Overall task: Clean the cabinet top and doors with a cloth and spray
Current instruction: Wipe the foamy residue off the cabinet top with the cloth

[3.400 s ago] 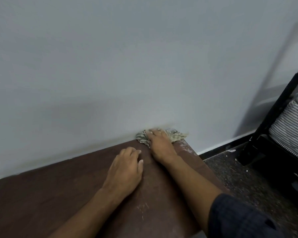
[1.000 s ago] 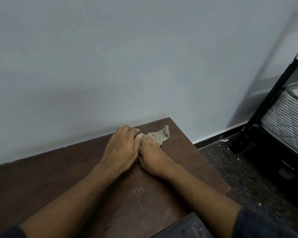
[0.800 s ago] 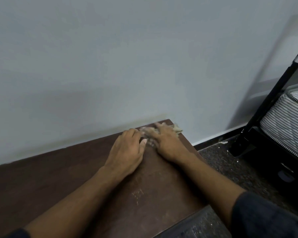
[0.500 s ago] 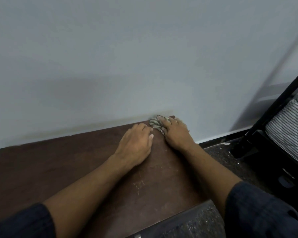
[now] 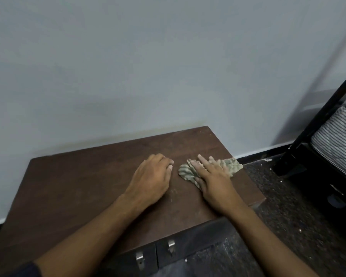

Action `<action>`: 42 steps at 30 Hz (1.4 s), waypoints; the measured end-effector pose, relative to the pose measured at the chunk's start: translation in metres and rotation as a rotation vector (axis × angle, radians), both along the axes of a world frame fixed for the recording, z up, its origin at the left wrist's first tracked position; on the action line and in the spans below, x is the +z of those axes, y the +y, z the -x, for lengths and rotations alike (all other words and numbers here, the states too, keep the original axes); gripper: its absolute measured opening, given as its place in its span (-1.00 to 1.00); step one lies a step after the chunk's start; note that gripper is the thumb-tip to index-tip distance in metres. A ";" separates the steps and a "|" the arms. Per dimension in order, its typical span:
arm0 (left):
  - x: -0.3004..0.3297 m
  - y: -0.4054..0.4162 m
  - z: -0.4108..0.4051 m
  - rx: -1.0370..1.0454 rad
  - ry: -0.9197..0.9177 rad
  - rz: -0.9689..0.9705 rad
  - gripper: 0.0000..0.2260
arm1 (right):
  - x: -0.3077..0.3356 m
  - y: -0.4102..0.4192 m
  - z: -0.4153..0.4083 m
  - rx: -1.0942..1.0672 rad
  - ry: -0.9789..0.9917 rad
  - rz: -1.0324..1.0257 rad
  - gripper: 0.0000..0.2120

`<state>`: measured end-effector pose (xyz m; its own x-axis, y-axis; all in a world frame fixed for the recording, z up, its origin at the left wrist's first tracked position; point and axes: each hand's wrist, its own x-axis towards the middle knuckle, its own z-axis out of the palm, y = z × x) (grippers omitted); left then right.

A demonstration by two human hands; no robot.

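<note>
The dark brown cabinet top [image 5: 84,188] stands against a pale wall. A crumpled greenish patterned cloth [image 5: 231,165] lies near the top's right edge, one corner reaching over it. My right hand [image 5: 212,178] presses flat on the cloth with straight fingers. Just left of the cloth, my left hand [image 5: 151,179] rests palm down on the bare wood, fingers slightly bent and holding nothing. Below the front edge, two dark cabinet doors with small metal handles [image 5: 171,244] show. No spray bottle is in view.
A black metal bed frame [image 5: 316,124] with a striped mattress [image 5: 336,136] stands to the right. Dark speckled floor [image 5: 288,208] lies between it and the cabinet. The wall runs along the cabinet's back edge.
My right hand has drawn the cloth back from the far right corner at the wall toward the middle of the right edge. The left hand moved back with it; the doors came into view.
</note>
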<state>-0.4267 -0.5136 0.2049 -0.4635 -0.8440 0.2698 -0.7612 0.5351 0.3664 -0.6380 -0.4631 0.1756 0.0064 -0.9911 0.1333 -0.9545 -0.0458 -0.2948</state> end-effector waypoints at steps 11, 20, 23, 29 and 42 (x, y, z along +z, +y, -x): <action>0.002 0.058 -0.047 0.047 0.044 0.003 -0.77 | 0.006 0.072 -0.075 0.358 -0.082 -0.038 -0.47; 0.003 0.104 -0.013 -0.075 0.042 -0.039 -0.71 | 0.005 0.107 0.078 0.207 -0.086 0.032 -0.43; 0.009 0.108 -0.012 -0.080 0.033 -0.033 -0.69 | -0.002 0.105 0.093 0.231 0.004 0.027 -0.52; 0.007 0.116 -0.043 -0.001 0.083 0.029 -0.69 | -0.014 0.083 0.028 0.398 0.051 0.142 -0.51; -0.017 0.170 -0.223 0.467 0.173 0.151 -0.77 | -0.019 0.097 -0.306 0.641 0.107 0.247 -0.51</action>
<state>-0.2040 -0.3435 0.1884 0.0152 -0.8958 0.4443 -0.8665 0.2098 0.4528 -0.3323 -0.3664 0.1563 0.6064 -0.7279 0.3199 -0.7397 -0.6641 -0.1087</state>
